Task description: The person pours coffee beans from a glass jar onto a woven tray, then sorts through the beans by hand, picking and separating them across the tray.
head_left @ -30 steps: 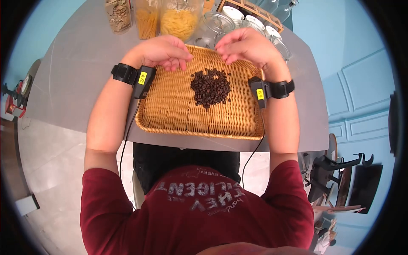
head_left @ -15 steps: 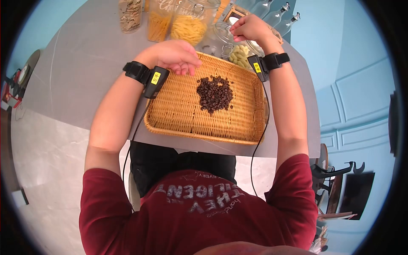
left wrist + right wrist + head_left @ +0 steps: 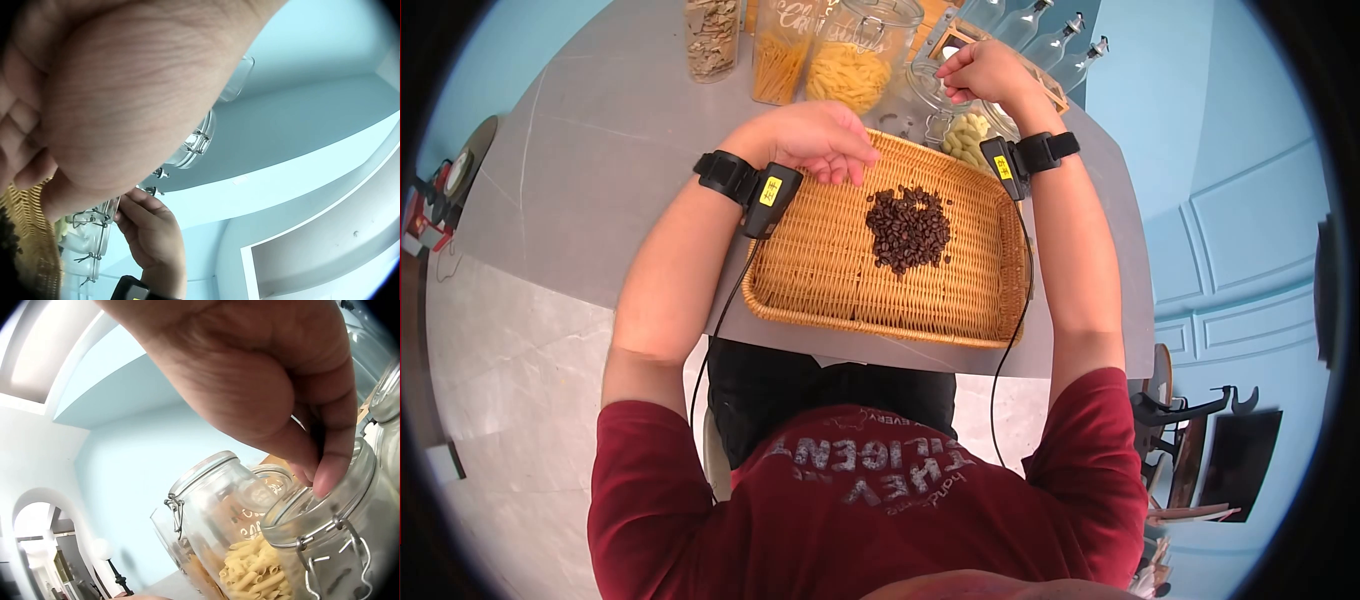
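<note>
A heap of dark coffee beans (image 3: 908, 232) lies in a shallow wicker tray (image 3: 820, 285) in front of the person. The left hand (image 3: 825, 140) hovers over the tray's far left corner, its fingers loosely curled and nothing in them. Beyond the tray's far edge, the right hand (image 3: 990, 75) reaches to a clip-top glass jar (image 3: 312, 562). In the right wrist view its thumb and fingertips come together right at the jar's round top, above the wire clasp (image 3: 340, 525). I cannot tell whether a small thing sits between those fingertips.
Along the back stand a jar of penne (image 3: 845, 75), a container of spaghetti (image 3: 778, 70) and one of brown flakes (image 3: 712, 40). A jar of pale greenish pieces (image 3: 967, 138) is beside the tray. Glass bottles (image 3: 1055, 45) stand behind the right hand. Cables hang from both wrists.
The right hand has moved from over the tray's far edge, back and to the right, to the glass jar. The left hand keeps its place over the tray's corner. The head view has shifted slightly.
</note>
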`<state>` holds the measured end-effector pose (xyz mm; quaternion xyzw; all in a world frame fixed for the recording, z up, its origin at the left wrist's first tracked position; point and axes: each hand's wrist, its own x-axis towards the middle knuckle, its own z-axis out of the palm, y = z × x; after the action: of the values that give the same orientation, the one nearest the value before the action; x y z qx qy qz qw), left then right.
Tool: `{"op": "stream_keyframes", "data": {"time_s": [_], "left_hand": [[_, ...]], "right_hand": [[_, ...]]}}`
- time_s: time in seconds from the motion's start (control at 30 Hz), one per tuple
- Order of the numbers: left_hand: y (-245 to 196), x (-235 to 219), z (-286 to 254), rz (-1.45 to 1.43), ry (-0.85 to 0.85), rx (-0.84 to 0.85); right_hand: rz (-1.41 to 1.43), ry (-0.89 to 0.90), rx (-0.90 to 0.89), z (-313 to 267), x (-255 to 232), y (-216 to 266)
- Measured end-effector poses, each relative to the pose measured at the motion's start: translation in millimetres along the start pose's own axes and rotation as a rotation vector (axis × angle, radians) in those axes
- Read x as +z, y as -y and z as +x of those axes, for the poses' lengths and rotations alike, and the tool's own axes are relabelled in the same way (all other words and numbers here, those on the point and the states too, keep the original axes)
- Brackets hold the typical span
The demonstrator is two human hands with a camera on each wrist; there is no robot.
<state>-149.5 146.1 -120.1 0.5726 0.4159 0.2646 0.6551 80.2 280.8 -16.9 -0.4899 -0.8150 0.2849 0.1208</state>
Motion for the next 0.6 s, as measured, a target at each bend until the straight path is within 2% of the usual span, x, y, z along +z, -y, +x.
{"op": "stream_keyframes", "data": {"time_s": [0.27,0.33,0.37,0.43,0.47,0.53,0.57,0.6], "left_hand": [[-3,2,-2,0.022,-0.015,0.0],[-1,1,-2,0.021,-0.018,-0.003],[1,0,-1,0.018,-0.003,0.006],[3,0,0,0.009,0.015,0.009],[0,0,-2,0.022,-0.001,0.009],[-1,1,-2,0.032,-0.012,0.002],[-1,1,-2,0.023,-0.003,0.0],[-1,1,-2,0.016,0.003,-0.001]], "right_hand": [[-0.019,-0.101,-0.079,-5,7,-4],[-0.249,-0.244,-0.176,-13,8,0],[-0.247,-0.241,-0.176,-22,11,8],[-0.26,-0.407,-0.309,-47,16,23],[-0.254,-0.402,-0.3,-61,18,30],[0.06,-0.159,-0.199,-84,22,37],[-0.003,-0.01,-0.169,-87,23,27],[0.001,-0.01,-0.167,-92,29,24]]}}
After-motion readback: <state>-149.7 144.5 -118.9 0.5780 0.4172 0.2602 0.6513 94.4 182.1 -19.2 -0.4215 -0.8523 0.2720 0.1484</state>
